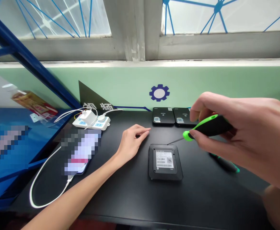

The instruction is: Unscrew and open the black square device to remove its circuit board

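My right hand (228, 131) grips a screwdriver (208, 127) by its black and green handle. Its thin shaft points left and down, and the tip appears at the back edge of a black square device (166, 176), though I cannot tell if it touches. The device lies on the table with a white printed label on its upper face and small holes near the panel's corners. My left hand (132, 140) rests on the table behind and left of the device, thumb and forefinger closed together; whatever they may hold is too small to make out.
Two similar black boxes (163, 117) lie at the back. A black and green tool (225, 163) lies partly under my right hand. On the left are a power strip (104, 124), a phone (83, 153) with a white cable (32, 188), and a blue metal frame (34, 60).
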### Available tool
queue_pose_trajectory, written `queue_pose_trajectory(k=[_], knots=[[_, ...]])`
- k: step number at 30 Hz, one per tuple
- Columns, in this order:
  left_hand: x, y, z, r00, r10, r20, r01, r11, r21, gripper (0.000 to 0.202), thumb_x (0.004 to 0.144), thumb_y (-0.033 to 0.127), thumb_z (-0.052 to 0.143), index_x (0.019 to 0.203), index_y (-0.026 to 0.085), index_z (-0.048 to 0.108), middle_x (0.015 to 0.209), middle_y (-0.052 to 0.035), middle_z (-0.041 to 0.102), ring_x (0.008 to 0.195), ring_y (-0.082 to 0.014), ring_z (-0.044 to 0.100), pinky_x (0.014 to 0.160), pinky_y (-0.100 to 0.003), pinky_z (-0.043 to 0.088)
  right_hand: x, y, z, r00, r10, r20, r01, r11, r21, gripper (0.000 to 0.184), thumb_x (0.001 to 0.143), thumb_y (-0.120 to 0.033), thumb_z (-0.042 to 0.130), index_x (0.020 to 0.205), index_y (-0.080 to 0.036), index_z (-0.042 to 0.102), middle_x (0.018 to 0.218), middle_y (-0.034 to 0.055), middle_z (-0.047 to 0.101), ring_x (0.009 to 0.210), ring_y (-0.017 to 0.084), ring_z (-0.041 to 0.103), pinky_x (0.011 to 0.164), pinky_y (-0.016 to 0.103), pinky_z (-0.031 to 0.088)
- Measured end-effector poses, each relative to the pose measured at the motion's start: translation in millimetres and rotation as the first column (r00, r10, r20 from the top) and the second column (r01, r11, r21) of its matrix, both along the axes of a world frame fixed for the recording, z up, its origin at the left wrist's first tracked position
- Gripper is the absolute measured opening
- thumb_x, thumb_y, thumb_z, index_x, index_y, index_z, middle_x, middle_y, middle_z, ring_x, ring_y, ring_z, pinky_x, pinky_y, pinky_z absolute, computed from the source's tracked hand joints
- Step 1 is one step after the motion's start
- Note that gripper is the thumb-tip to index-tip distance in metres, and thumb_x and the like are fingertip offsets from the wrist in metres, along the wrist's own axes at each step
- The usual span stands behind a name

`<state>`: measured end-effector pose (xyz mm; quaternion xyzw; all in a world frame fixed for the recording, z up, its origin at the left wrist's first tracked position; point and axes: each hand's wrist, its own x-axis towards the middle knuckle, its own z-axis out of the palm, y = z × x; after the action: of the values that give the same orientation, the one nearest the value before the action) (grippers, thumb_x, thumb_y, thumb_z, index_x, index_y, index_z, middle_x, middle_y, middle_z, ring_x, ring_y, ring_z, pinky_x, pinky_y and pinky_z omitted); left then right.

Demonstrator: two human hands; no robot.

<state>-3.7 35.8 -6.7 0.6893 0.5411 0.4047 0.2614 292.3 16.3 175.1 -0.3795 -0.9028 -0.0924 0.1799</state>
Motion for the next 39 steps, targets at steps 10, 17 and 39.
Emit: queue_pose_trajectory(k=[10,17,39], knots=[[2,-1,-6.7,0.995,-0.026,-0.094,0.033,0.997,0.073,0.009,0.098,0.015,0.089,0.097,0.024,0.088,0.095,-0.0008,0.086,0.085,-0.0204,0.078,0.085,-0.032,0.062,-6,-1,-1.7,0.999,0.044,0.012,-0.043,0.998,-0.049,0.017,0.105,-0.040,0.064,0.108,-0.030,0.051,0.062,-0.0097,0.050,0.040,0.014,0.042,0.043,0.028,0.036],[1,3,-9.4,0.990,-0.032,-0.136,0.040,0.998,0.056,0.008,0.098,0.015,0.090,0.096,0.023,0.088,0.100,-0.0032,0.082,0.091,-0.0211,0.077,0.086,-0.033,0.060,-13,-1,-6.1,0.995,0.101,-0.014,-0.102,0.990,-0.095,0.012,0.106,-0.035,0.063,0.111,-0.027,0.054,0.082,-0.0046,0.061,0.053,0.014,0.046,0.051,0.030,0.040],[-3,-14,38.6,0.963,-0.254,-0.096,0.239,0.961,-0.138,0.033,0.093,0.043,0.089,0.120,0.023,0.084,0.057,0.0119,0.052,0.052,-0.0118,0.047,0.061,-0.028,0.037,-29,2,-24.1,1.000,0.025,0.017,-0.019,0.965,-0.263,0.020,0.114,-0.045,0.058,0.124,-0.027,0.060,0.079,-0.0064,0.057,0.055,0.015,0.038,0.067,0.036,0.041]])
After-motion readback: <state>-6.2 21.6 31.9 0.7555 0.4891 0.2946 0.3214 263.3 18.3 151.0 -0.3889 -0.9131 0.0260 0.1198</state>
